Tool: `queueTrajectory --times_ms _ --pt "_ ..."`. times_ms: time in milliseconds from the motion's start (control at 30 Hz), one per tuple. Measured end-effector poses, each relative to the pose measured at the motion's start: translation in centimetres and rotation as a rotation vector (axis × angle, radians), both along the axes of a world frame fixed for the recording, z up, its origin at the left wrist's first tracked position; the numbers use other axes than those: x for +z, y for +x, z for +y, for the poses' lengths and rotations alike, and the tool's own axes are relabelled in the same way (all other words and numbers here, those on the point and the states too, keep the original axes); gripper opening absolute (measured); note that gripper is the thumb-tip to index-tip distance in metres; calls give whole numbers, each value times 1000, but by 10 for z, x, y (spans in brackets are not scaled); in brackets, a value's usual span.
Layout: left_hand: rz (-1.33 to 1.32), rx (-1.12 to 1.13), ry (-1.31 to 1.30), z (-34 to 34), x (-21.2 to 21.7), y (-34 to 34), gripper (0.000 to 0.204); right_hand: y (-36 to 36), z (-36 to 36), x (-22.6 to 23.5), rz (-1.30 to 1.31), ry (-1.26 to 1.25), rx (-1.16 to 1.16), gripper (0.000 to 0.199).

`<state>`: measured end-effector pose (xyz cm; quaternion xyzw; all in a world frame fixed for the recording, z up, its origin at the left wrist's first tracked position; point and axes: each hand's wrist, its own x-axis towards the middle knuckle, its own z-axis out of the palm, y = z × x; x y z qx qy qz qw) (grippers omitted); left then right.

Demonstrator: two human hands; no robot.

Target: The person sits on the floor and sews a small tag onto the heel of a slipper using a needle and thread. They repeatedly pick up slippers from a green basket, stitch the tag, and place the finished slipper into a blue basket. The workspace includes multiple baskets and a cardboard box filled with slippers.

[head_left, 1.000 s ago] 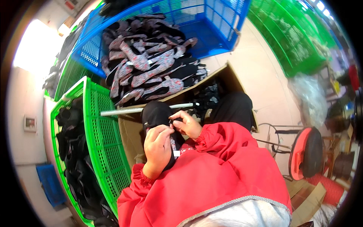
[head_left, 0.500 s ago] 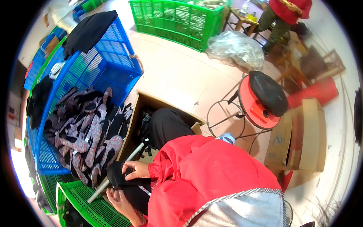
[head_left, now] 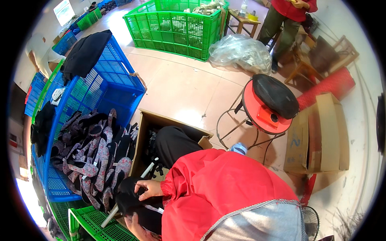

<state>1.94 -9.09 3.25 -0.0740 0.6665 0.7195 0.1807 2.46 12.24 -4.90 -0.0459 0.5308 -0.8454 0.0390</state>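
Observation:
My right hand is bent over the black cloth at my knee, thumb and fingertips drawn together; what they pinch is too small to make out. Below it, my left hand curls its fingers around the edge of a black cloth piece, which has a pale strip on it. Part of that piece is hidden by my red sleeve. A white tube runs slantwise under my knee, from the open cardboard box to a green crate. Small black pieces lie in the box.
At left, a blue crate holds many floral-lined black shoe-like pieces. A red round stool carries a black bag. Further off are a large green crate, a clear plastic bag, a cardboard carton and a standing person.
The view has shifted, showing more of the room's far side. My left hand has moved slightly right, against the black cloth. My right hand stays over the knee with its fingers bent closer.

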Motion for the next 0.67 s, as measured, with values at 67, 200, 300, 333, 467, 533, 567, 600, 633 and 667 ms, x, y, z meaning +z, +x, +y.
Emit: queueTrajectory --times_ms 67,200,300,333,467,533,567,600,633,667 --pt "76 209 54 10 7 7 39 5 5 2 -69 35 85 46" --pt "93 548 71 -23 -18 -13 41 14 -2 12 -13 147 262 59" --pt "156 619 11 -4 -8 -14 42 16 -6 -3 -51 73 321 63" --pt "217 620 -15 6 -2 -11 43 17 -7 -5 -83 -21 362 63" --pt "317 583 -1 19 2 -12 43 18 -2 12 -42 22 275 60" --pt "262 508 -35 26 2 -11 44 17 5 14 -25 101 233 58" --pt "286 472 0 32 4 -9 46 16 7 15 -17 140 216 57" --pt "313 442 34 41 9 -5 48 15 10 16 -7 138 187 57" --pt "340 413 67 50 14 -1 50 15 13 17 3 136 159 57" --pt "340 407 71 53 15 -2 50 17 17 19 12 135 122 57"
